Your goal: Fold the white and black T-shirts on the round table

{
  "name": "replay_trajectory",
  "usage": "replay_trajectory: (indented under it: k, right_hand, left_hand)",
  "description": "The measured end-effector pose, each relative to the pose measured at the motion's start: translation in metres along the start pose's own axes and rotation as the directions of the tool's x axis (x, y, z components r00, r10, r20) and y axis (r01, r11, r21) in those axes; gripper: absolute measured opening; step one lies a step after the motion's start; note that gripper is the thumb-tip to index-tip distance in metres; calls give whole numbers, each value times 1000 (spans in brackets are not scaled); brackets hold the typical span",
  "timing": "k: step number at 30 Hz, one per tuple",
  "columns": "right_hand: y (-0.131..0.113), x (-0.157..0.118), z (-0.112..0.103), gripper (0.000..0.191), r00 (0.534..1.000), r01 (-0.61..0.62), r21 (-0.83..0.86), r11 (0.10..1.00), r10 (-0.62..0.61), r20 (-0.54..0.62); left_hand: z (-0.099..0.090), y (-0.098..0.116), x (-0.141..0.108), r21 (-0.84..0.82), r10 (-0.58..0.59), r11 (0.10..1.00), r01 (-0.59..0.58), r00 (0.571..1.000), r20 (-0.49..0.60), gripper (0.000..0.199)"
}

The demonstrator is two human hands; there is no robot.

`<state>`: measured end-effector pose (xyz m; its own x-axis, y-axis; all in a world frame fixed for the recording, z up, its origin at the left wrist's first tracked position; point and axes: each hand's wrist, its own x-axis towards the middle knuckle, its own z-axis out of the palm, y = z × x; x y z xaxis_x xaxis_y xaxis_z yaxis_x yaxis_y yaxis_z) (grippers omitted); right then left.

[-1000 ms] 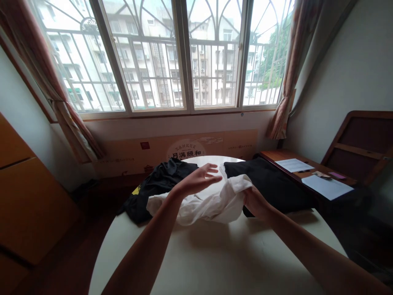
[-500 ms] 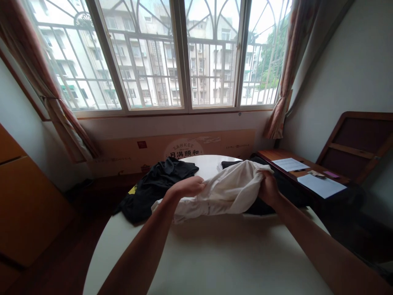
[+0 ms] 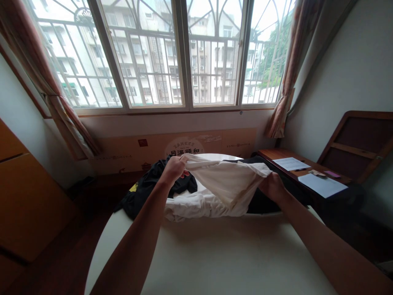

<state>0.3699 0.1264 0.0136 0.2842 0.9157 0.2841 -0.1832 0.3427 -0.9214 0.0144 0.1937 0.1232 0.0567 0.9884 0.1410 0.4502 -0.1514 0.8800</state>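
Note:
A white cloth garment (image 3: 222,180) stretches between my two hands, its upper edge lifted and its lower part bunched on the white table (image 3: 215,254). My left hand (image 3: 176,168) is closed on one end, in front of a black garment (image 3: 150,184) with a yellow patch. On the other side, my right hand (image 3: 272,186) grips the opposite corner, its fingertips partly hidden by the fabric. Dark folded cloth (image 3: 285,192) lies behind and beneath the white garment at the right. Which kind of garment the white one is, I cannot tell.
To the right stands a brown wooden side table (image 3: 267,155) bearing paper sheets (image 3: 322,185) and small items. A wooden-framed panel (image 3: 362,143) leans behind it. Beyond the table, a printed cardboard panel (image 3: 215,143) stands under the barred window.
My left hand has moved left and up, drawing the white garment's upper edge wide. My right hand stays near its place, slightly lower, still gripping the cloth.

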Motion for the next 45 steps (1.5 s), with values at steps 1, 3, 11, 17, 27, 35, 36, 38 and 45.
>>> replay_trajectory:
  k: [1,3,11,17,27,35,36,38,45]
  right_hand:
    - [2,2,-1,32,998,-55,108,993,56,-2]
    - [9,8,-5,19,984,-170,279,945,180,-12]
    - [18,37,-36,12,951,-41,306,951,131,-280]
    - [10,33,-50,38,888,-20,-155,988,-54,-457]
    - [-8,-48,59,28,698,709,-622,332,-209,684]
    - [-7,-45,57,24,818,574,-774,267,-199,539]
    - [-8,-42,53,24,836,548,-783,295,-229,499]
    - [-7,-37,46,23,876,475,-820,318,-258,408]
    - [11,-24,27,26,965,235,-957,169,-162,208]
  left_hand:
    - [0,1,0,-38,-33,999,33,999,-3,32]
    - [1,1,1,-134,-49,990,50,999,12,36]
    - [-2,-7,-10,218,101,952,-216,891,442,78]
    - [26,-10,-27,610,-207,663,-434,676,707,29]
    - [9,-16,-13,458,96,791,-405,823,561,10]
    - [-32,-33,11,479,218,838,-260,966,143,13]
    - [-34,-34,12,511,210,831,-220,975,78,13]
    - [-35,-37,13,569,197,808,-149,980,-23,14]
    - [-32,-30,0,525,-101,816,-241,835,541,27]
